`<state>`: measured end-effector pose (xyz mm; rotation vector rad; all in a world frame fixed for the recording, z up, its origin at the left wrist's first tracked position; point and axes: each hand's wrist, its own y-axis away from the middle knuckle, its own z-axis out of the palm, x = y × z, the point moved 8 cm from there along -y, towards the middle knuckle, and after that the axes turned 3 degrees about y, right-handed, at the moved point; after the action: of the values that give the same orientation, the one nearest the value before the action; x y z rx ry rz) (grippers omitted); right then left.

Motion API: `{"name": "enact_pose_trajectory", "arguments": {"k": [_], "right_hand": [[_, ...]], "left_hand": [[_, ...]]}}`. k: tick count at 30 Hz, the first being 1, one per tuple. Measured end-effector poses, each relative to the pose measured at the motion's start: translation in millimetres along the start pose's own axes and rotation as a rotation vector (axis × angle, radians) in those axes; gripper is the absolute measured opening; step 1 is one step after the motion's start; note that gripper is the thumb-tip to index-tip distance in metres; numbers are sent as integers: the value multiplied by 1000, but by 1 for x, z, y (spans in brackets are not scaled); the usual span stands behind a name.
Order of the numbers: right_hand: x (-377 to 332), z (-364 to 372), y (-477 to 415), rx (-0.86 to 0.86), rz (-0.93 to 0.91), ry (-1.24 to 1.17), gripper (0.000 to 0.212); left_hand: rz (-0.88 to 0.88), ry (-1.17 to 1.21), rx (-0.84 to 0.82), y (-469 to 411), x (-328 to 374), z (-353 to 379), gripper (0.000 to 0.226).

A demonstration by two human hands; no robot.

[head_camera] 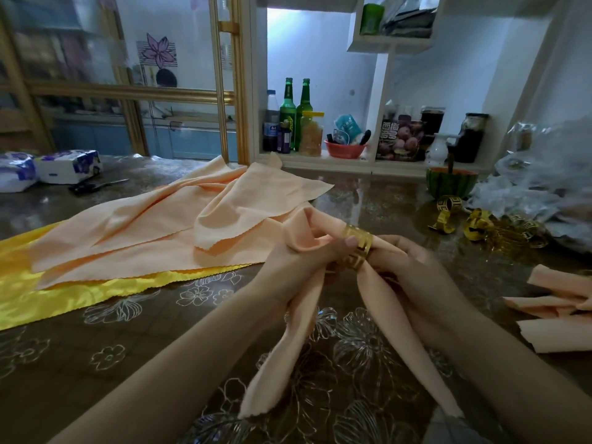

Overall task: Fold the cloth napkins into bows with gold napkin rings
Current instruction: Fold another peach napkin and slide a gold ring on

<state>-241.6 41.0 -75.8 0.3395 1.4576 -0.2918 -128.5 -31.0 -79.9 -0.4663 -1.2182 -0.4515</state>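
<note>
The left hand (298, 264) is curled round a peach cloth napkin (397, 341), its thumb pressed flat on the gold fretwork metal napkin ring (355, 248) that encircles the napkin's gathered middle, probably to stop the band sliding. Just right of the ring, the right hand (416, 270) grips the bunched cloth where it leaves the band, fingers curled about it, seemingly ready to draw fabric through or tease a loop out. One rounded loop bulges to the left of the ring above the left hand, and two long tails hang from it toward the person, splayed over the dark floral-patterned table cover (144, 363). This looks like the cinching step of one bow: the ring is on, but the loops look uneven and need shaping. Well left of the ring lies a loose heap of unfolded peach napkins (179, 229), resting on a shiny yellow satin cloth (38, 302), presumably the stock waiting its turn. Near the ring's right, a cluster of spare gold rings (477, 227) sits within easy reach, and further right and nearer the person are folded peach pieces (557, 306), cut off by the frame edge.
</note>
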Motion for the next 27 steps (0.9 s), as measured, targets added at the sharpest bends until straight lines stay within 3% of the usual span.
{"name": "enact_pose_trajectory", "arguments": {"k": [3,12,17,22,25,27], "right_hand": [[-2,-3,-2,36,-28,10,18],[2,6,-2,-85,51,-103,40],[6,8,1,-121,135,-152,26],[5,5,4,-125,195,-137,25],[8,5,3,-104,213,-166,22],[7,1,-2,-61,187,-201,26]], "left_hand": [[-9,-21,1,-2,-1,0,39],[10,-49,-43,-9,5,-7,45],[-30,-93,-115,-8,-4,-4,54],[-33,-114,-129,-8,-1,-4,19],[24,-155,-127,-10,8,-6,12],[64,-140,-104,-12,15,-10,21]]}}
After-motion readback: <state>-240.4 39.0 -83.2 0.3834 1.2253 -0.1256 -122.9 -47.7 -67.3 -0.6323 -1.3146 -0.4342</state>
